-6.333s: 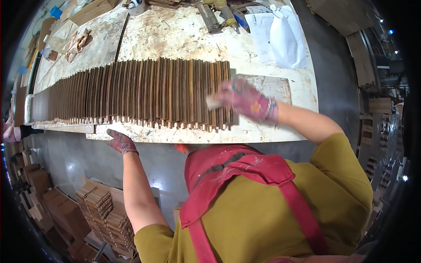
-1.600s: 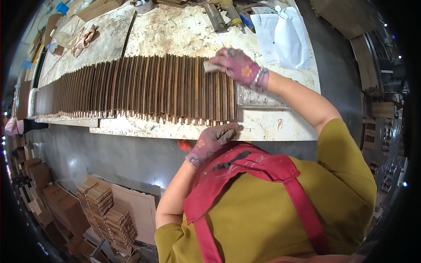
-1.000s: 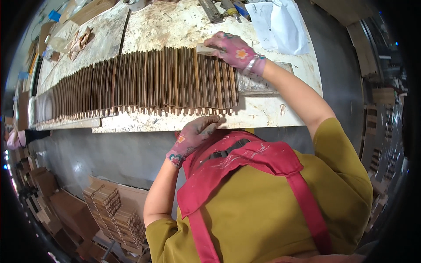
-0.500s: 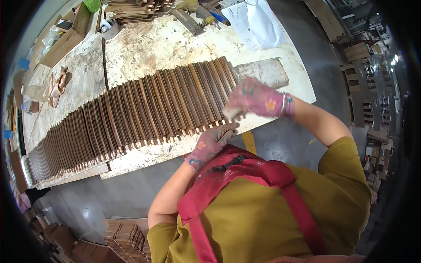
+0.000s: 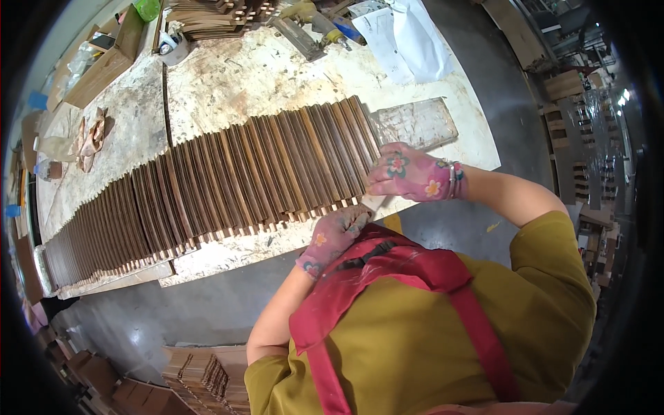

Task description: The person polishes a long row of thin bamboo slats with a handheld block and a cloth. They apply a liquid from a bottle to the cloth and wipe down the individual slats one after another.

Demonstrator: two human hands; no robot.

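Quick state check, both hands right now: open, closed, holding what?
Left hand: fingers curled near the front ends of the brown strips; whether it grips anything cannot be told.
Right hand: closed, holding a pale block.

slats point(image 5: 304, 155) — wood, low sheen | tabletop point(image 5: 228, 83) — rough, blotched | floor point(image 5: 194, 304): glossy | apron point(image 5: 429, 270): matt cloth

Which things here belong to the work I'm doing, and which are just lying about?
Seemingly part of the work:
- small pale block, in your right hand
- row of brown strips, beside your hands
- your left hand, close to the block

Apparently just lying about:
- crumpled cloth
- paper sheets
- worn flat board
- cup of odds and ends
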